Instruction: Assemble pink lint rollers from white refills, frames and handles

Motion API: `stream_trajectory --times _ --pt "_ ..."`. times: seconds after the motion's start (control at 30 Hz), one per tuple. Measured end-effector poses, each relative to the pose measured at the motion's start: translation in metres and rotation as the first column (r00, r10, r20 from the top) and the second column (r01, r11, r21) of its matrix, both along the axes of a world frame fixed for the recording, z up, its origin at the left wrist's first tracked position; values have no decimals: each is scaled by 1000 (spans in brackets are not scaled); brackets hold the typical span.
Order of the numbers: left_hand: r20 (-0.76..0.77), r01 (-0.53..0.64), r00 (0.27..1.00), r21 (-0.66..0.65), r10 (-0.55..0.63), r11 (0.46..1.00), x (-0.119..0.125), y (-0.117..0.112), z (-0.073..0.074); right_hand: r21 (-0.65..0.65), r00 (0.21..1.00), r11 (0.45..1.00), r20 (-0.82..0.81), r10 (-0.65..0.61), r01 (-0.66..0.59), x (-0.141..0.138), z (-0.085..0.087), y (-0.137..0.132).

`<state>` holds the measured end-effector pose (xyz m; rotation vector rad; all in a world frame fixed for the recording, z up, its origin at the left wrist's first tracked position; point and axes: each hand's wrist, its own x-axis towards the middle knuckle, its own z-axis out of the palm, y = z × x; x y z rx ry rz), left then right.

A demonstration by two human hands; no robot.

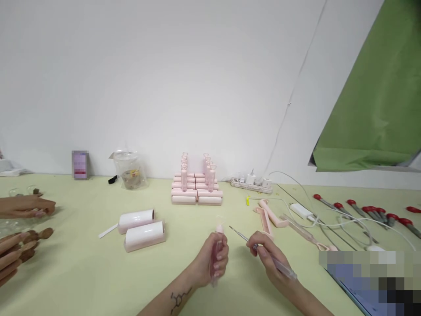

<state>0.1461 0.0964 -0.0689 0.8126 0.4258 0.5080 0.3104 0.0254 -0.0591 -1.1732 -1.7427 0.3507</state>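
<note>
My left hand (pixel 218 259) is wrapped round a translucent pink lint roller handle (pixel 219 229), held upright with its thin loop end above the fist. To its right, my right hand (pixel 271 259) grips a thin awl-like tool (pixel 285 268) with a clear handle and a slim metal shaft. The shaft tip points toward the pink handle but stays apart from it. Behind my hands stand several pink lint rollers (pixel 196 199) in two rows, with their handles upright. Pink plastic roller parts (pixel 264 219) lie beyond my right hand.
Two white rolls (pixel 144 235) lie left of centre. Another person's hands (pixel 28 206) work at the left edge. At the back are a clear bag (pixel 131 173) and a power strip (pixel 251 186). White cables, several red-ended tools (pixel 371 210) and a partly blurred tablet-like device (pixel 351 289) occupy the right.
</note>
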Motion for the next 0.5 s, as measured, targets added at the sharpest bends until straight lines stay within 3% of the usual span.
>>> stream_trajectory --times 0.17,0.23,0.3,0.37,0.5 --pt "-122 120 987 140 -103 983 10 -20 -1 -83 985 982 46 -165 168 -8 7 -1" --pt "-274 204 954 301 -120 932 12 -26 -5 -56 974 974 77 -213 217 -11 13 -2" --pt "-422 291 904 491 -68 821 11 -29 -7 -101 981 980 103 -162 172 -12 16 -5" --pt "-494 353 869 667 35 656 8 -30 -6 -215 992 969 65 -107 118 -14 16 -7" --pt "-530 447 829 819 178 358 9 -31 5 -364 973 924 -147 -180 116 -14 14 -7"
